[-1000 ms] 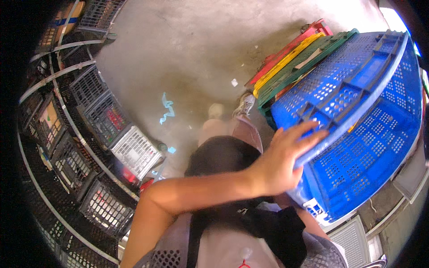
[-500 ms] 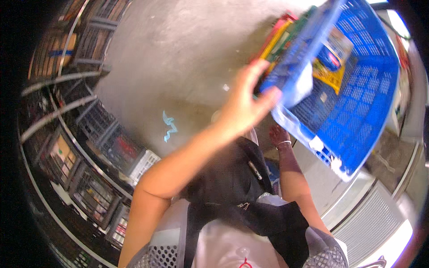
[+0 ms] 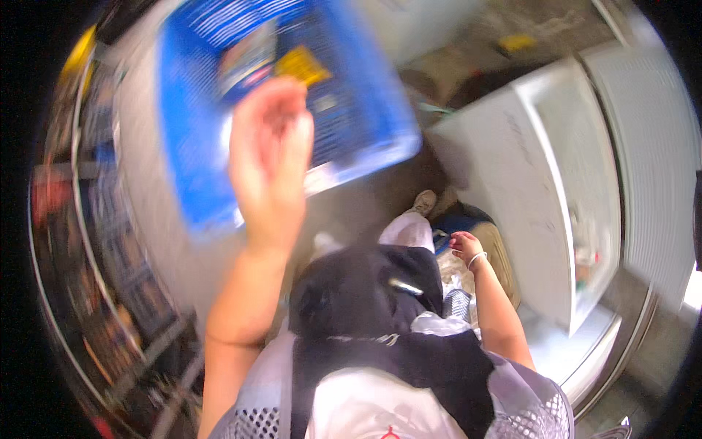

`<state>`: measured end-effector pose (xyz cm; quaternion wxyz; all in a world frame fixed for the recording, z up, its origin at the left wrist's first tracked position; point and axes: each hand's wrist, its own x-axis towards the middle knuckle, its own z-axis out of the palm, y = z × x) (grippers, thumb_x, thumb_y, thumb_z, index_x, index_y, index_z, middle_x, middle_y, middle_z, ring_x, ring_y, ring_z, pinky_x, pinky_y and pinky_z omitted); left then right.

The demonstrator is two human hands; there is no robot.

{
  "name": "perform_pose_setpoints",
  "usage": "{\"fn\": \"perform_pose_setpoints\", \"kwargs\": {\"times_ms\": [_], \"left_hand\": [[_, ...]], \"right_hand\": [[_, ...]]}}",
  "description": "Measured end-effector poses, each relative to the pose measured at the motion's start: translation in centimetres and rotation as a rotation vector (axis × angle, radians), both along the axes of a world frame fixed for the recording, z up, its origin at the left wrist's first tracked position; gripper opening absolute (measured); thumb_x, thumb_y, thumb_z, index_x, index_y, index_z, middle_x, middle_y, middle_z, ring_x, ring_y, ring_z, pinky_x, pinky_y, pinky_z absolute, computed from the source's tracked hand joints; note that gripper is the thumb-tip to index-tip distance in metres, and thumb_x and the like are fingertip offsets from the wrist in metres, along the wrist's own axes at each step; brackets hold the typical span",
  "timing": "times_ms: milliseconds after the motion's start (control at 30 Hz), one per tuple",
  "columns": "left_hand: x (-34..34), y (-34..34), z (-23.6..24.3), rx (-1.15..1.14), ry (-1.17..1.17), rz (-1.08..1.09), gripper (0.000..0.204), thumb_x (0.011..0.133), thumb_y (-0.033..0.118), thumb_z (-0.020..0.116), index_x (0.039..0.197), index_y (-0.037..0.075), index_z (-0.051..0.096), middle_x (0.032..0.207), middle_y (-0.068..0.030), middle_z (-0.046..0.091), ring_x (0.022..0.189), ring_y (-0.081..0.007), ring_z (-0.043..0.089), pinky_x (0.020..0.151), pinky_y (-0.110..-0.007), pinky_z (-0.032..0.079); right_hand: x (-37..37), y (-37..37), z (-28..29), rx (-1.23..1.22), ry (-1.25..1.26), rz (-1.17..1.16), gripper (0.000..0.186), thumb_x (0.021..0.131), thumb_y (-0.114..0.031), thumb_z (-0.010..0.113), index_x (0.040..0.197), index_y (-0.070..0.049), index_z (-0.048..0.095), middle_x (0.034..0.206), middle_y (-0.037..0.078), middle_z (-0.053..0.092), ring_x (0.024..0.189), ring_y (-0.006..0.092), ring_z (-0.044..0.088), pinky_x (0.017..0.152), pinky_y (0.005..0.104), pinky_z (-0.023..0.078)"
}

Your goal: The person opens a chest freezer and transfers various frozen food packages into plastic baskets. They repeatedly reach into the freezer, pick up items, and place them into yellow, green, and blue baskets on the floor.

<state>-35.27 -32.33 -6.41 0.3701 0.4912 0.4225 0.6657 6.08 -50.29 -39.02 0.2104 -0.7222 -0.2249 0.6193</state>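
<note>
A blue perforated plastic basket [image 3: 177, 95] is tilted in front of me at the upper left, its inside turned toward me. My left hand [image 3: 270, 150] is in front of its near side, thumb and fingers curled but smeared by motion; whether it still grips the rim cannot be made out. Inside the basket lie a yellow packet [image 3: 303, 64] and a blurred beige-and-blue packet [image 3: 248, 58]. Low at my right side hangs my right hand [image 3: 466, 249], a white band at its wrist, fingers loosely apart with nothing seen in them.
A white chest-like cabinet [image 3: 504, 146] with a pale ribbed panel [image 3: 647, 124] beside it stands at the right. Below my right hand is a tan and blue sack [image 3: 493, 249]. Dark shelves with blurred goods [image 3: 117, 219] line the left. Something yellow [image 3: 518, 42] lies at the upper right.
The basket and my left hand have swung from the upper right to the upper left of the view. The view itself has turned right, showing more of the white cabinet.
</note>
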Motion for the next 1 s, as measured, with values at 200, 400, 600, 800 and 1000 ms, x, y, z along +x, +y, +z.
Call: {"fn": "perform_pose_setpoints", "kwargs": {"times_ms": [200,400,600,800,1000], "left_hand": [[28.7,5.1,-2.8,-0.057,0.43,-0.76,0.023,0.075,0.007,0.059,0.098,0.005,0.057,0.098,-0.0098,0.056,0.089,-0.0214,0.056,0.079,-0.03,0.045],[57.4,12.7,-13.9,0.013,0.756,-0.967,0.027,0.077,0.01,0.058,0.103,0.004,0.056,0.104,-0.0093,0.056,0.093,-0.023,0.055,0.079,-0.031,0.043],[74.7,20.5,-30.8,-0.227,1.398,-1.177,0.04,0.077,0.016,0.059,0.115,0.005,0.051,0.111,-0.0155,0.054,0.098,-0.0302,0.054,0.083,-0.035,0.043],[80.2,23.4,-47.1,-0.534,1.575,-1.303,0.058,0.078,0.029,0.06,0.122,-0.004,0.042,0.115,-0.0223,0.051,0.104,-0.0312,0.051,0.087,-0.035,0.041],[85.4,18.3,-54.1,-0.571,1.546,-1.115,0.082,0.071,0.048,0.063,0.128,-0.002,0.033,0.121,-0.0215,0.044,0.113,-0.0344,0.042,0.091,-0.042,0.037]], "right_hand": [[18.4,4.2,15.6,0.541,-0.167,-0.408,0.014,0.086,-0.018,0.053,0.092,-0.006,0.056,0.078,0.003,0.059,0.07,0.0114,0.056,0.06,0.0222,0.045],[44.2,10.3,13.2,0.598,-0.365,-0.85,0.016,0.083,-0.019,0.056,0.089,-0.005,0.059,0.072,0.0,0.057,0.063,0.0061,0.049,0.056,0.0198,0.039],[58.8,14.5,-7.9,0.039,-0.144,-0.379,0.035,0.08,-0.031,0.061,0.102,-0.005,0.057,0.089,0.006,0.06,0.078,0.0157,0.056,0.063,0.0284,0.045],[58.5,16.2,-22.0,-0.174,0.369,-1.271,0.047,0.077,-0.037,0.063,0.111,-0.006,0.051,0.103,0.008,0.056,0.088,0.0218,0.053,0.074,0.0347,0.043],[59.2,17.5,-26.0,-0.029,0.269,-1.887,0.061,0.075,-0.044,0.065,0.12,-0.007,0.046,0.117,0.01,0.052,0.099,0.0279,0.051,0.084,0.0411,0.041]]}}
